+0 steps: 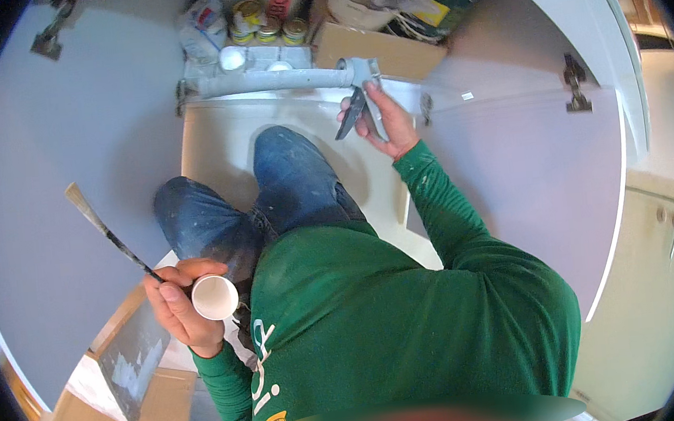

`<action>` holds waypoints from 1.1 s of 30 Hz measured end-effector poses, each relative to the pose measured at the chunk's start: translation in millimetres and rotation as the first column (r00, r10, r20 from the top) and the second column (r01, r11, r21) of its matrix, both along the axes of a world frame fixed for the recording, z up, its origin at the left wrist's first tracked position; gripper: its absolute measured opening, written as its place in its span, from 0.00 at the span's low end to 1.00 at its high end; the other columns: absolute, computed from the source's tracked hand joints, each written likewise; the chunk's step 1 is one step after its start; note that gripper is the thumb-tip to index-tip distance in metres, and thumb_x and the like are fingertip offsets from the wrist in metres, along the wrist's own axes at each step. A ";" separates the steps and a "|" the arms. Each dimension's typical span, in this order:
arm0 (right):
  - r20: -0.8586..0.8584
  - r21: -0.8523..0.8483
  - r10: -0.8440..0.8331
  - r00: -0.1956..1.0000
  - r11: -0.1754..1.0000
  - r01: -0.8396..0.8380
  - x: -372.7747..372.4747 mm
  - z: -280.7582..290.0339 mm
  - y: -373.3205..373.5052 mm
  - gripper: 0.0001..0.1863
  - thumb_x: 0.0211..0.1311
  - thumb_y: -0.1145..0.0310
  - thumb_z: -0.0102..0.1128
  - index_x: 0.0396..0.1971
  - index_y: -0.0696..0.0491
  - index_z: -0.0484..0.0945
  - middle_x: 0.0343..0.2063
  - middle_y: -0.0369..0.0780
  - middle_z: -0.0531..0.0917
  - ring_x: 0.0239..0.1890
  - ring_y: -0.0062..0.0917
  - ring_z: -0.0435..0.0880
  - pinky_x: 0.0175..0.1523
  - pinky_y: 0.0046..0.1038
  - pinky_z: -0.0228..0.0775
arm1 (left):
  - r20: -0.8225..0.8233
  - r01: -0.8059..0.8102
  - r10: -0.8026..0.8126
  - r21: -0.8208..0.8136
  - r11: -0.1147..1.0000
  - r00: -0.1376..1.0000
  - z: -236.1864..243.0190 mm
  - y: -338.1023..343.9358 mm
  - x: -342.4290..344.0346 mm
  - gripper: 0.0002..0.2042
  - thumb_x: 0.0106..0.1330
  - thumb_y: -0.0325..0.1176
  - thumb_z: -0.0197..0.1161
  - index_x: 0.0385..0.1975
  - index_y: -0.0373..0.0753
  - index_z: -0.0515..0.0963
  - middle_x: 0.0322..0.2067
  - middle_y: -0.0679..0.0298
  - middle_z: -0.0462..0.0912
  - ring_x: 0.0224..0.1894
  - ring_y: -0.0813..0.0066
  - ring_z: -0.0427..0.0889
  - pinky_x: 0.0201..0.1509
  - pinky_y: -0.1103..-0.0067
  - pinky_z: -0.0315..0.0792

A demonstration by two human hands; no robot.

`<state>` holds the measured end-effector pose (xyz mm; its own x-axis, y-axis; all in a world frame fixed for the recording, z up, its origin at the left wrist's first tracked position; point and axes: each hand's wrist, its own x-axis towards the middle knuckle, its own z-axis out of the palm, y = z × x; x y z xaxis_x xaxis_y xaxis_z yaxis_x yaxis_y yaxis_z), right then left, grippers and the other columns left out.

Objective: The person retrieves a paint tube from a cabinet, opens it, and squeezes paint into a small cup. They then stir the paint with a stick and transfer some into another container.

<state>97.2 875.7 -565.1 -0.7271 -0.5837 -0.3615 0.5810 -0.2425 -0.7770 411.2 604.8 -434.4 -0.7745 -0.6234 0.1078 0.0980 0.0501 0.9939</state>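
Right hand (393,122): yours, closing round the grip of one caulking gun (274,81). Fingers are curling beside the dark trigger (352,114); whether they are squeezing, you cannot tell from here. The barrel is lying crosswise in front of your knees, pointing left.

Left hand (179,311): yours, gripping two articles nearer you than the gun and to its left. First, a paintbrush (115,236), its bristles pointing up and away from you. Second, a white paper cup (215,298), its mouth facing up; its contents are not reading clearly.

Progress: work is apparently under way, since both hands are carrying tools. The brush is standing clear of the cup. No fresh bead is showing by the gun, so what is finished cannot be told. Gun, brush and cup are all awaiting setting down.

Surroundings: blue jeans (293,170), paint-flecked, bending just on your side of the gun. Small yellow-labelled tins (267,30), standing just beyond its barrel. Cardboard box (379,50), sitting beyond its grip end. White bucket (353,7), resting farther beyond. White-smeared grey panel (133,369), leaning well nearer you, left of the gun.
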 end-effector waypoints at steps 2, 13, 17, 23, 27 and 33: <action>0.230 -0.252 -0.003 0.973 0.966 0.062 25.1 -13.0 11.3 0.24 0.82 0.46 0.52 0.58 0.52 0.73 0.42 0.39 0.85 0.40 0.29 0.87 0.32 0.25 0.78 | 0.013 0.027 -0.026 -0.021 0.999 1.000 0.4 -4.0 -1.3 0.16 0.87 0.43 0.38 0.40 0.39 0.64 0.29 0.43 0.86 0.30 0.64 0.83 0.43 0.71 0.77; 0.425 -0.704 0.473 0.772 0.709 -0.047 109.5 -0.9 -97.1 0.15 0.74 0.58 0.65 0.51 0.51 0.79 0.47 0.42 0.87 0.48 0.39 0.90 0.25 0.27 0.82 | -0.044 -0.045 0.046 0.025 0.999 0.998 5.1 -11.7 33.1 0.15 0.87 0.42 0.38 0.39 0.39 0.64 0.30 0.40 0.86 0.29 0.62 0.84 0.38 0.73 0.78; 0.445 -0.736 0.652 0.614 0.657 -0.164 129.2 25.6 -114.9 0.12 0.73 0.59 0.66 0.47 0.49 0.81 0.34 0.36 0.86 0.41 0.34 0.89 0.21 0.23 0.78 | -0.054 -0.101 0.101 0.005 0.995 0.993 -1.5 -17.6 58.1 0.17 0.88 0.46 0.38 0.41 0.39 0.67 0.27 0.47 0.86 0.31 0.60 0.83 0.44 0.69 0.77; 0.407 -0.827 0.661 0.630 0.560 -0.054 139.5 63.8 -138.0 0.15 0.74 0.51 0.66 0.35 0.47 0.80 0.24 0.30 0.81 0.29 0.23 0.82 0.25 0.22 0.78 | -0.098 -0.151 0.150 -0.002 0.989 0.984 -7.6 -10.4 53.9 0.20 0.87 0.47 0.40 0.35 0.38 0.67 0.22 0.58 0.79 0.25 0.68 0.77 0.35 0.73 0.75; 0.518 -0.700 0.538 0.664 0.713 -0.032 137.2 53.2 -116.7 0.15 0.76 0.50 0.63 0.37 0.47 0.77 0.23 0.27 0.80 0.24 0.17 0.79 0.24 0.19 0.77 | -0.121 -0.183 0.186 0.031 0.983 0.975 -19.3 -15.5 48.3 0.17 0.86 0.49 0.43 0.41 0.42 0.63 0.19 0.53 0.79 0.20 0.65 0.78 0.29 0.74 0.76; 0.423 -0.715 0.541 0.727 0.692 -0.099 151.9 37.9 -108.7 0.16 0.77 0.49 0.63 0.37 0.46 0.77 0.24 0.25 0.80 0.24 0.15 0.80 0.23 0.17 0.75 | -0.181 0.026 -0.040 -0.079 0.997 0.983 -44.5 -52.1 41.3 0.20 0.86 0.54 0.40 0.41 0.42 0.62 0.21 0.45 0.83 0.19 0.61 0.79 0.26 0.70 0.77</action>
<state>249.1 767.0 -527.2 -0.2246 -0.9701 -0.0919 0.9744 -0.2244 -0.0131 452.5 552.8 -478.9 -0.7576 -0.5823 0.2950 0.2801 0.1182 0.9527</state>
